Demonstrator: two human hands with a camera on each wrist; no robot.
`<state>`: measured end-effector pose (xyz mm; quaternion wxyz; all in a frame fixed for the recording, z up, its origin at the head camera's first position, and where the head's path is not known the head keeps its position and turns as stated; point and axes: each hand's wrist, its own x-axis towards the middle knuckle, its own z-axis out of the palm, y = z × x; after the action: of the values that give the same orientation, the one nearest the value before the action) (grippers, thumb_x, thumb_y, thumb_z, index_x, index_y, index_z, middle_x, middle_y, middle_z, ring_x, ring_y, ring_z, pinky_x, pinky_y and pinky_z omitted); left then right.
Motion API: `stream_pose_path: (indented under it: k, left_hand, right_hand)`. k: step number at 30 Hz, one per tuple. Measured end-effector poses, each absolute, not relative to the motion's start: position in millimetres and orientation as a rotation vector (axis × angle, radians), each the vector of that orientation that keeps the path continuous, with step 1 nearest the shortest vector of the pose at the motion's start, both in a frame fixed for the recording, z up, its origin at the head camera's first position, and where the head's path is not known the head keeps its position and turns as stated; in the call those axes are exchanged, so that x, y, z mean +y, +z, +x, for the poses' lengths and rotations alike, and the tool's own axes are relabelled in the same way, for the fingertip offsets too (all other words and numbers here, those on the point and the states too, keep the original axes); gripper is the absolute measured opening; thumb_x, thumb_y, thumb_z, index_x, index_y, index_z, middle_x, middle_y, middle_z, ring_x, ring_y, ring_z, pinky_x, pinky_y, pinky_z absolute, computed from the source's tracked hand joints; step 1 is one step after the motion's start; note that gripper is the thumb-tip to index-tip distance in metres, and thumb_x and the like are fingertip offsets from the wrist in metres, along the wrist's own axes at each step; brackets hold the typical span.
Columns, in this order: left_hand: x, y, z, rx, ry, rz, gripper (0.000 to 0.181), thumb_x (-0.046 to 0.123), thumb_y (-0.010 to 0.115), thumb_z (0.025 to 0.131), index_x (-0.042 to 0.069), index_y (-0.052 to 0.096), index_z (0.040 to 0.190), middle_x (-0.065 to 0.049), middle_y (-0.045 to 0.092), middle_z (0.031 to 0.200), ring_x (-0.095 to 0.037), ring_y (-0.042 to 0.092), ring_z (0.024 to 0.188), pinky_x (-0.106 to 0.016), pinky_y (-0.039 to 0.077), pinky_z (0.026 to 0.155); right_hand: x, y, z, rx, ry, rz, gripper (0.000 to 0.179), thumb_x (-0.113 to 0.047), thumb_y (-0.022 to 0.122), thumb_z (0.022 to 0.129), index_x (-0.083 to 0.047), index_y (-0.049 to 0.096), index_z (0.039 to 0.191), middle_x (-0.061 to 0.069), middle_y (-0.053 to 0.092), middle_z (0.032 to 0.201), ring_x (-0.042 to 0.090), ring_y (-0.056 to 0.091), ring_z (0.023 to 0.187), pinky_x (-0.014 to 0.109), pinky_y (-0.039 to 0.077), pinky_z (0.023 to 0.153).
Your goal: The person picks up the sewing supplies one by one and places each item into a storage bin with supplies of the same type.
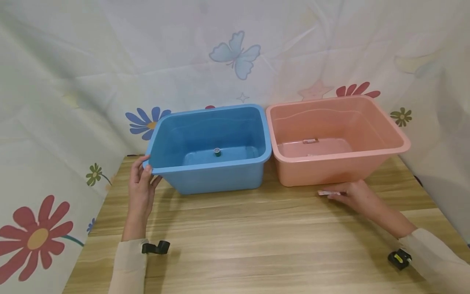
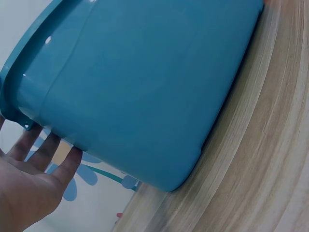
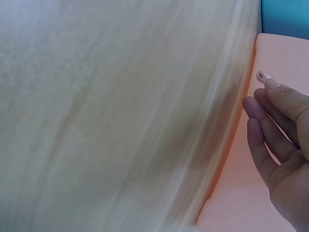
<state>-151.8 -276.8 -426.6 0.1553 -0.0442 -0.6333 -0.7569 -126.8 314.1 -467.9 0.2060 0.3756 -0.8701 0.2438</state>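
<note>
My left hand (image 1: 140, 188) grips the front left corner of the blue tub (image 1: 216, 179), thumb at the rim and fingers along the outside. From the left wrist view, the fingers of that hand (image 2: 36, 183) touch the tub (image 2: 145, 87) just under its rim. In front of the pink tub (image 1: 330, 168), my right hand (image 1: 358, 197) pinches a small flat whitish strip (image 1: 329, 192) just above the table. Only the strip's reddish-marked end (image 3: 262, 76) shows in the right wrist view, beyond the thumb; its kind is unclear.
A small green cylinder (image 1: 217, 152) stands inside the blue tub. Inside the pink tub lies a small white and brown strip (image 1: 310, 141). Both tubs stand side by side on the wooden table (image 1: 235, 241), before a patterned cloth (image 1: 176, 49).
</note>
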Motion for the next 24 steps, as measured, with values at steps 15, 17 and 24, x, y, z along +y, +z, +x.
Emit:
stream_pose_path:
  k: [15, 17, 24]
  left_hand:
    - [-277, -427, -151, -1.804, -2.186, -0.111, 0.041, 0.021, 0.055, 0.106, 0.017, 0.048, 0.146, -0.007, 0.039, 0.154, -0.029, 0.045, 0.136, -0.034, 0.047, 0.097]
    - [-277, -427, -151, -1.800, -2.190, -0.110, 0.040, 0.021, 0.055, 0.106, 0.017, 0.048, 0.146, -0.007, 0.039, 0.154, -0.029, 0.045, 0.136, -0.034, 0.047, 0.098]
    - [-277, -427, -151, -1.808, -2.185, -0.109, 0.040, 0.021, 0.055, 0.106, 0.018, 0.049, 0.145, -0.008, 0.039, 0.154, -0.029, 0.045, 0.136, -0.034, 0.047, 0.098]
  right_hand:
    - [306, -437, -122, -2.415, 0.672, 0.998, 0.036, 0.003, 0.091, 0.062, -0.007, 0.082, 0.096, 0.009, 0.078, 0.094, 0.028, 0.072, 0.086, 0.044, 0.056, 0.072]
    - [304, -432, -120, -2.411, 0.653, 0.995, 0.038, 0.004, 0.091, 0.062, -0.007, 0.083, 0.097, 0.009, 0.078, 0.094, 0.027, 0.072, 0.084, 0.041, 0.057, 0.070]
    - [299, -422, -117, -2.444, 0.667, 0.933, 0.035, 0.002, 0.090, 0.067, -0.008, 0.082, 0.100, 0.008, 0.077, 0.093, 0.012, 0.066, 0.076, 0.016, 0.052, 0.066]
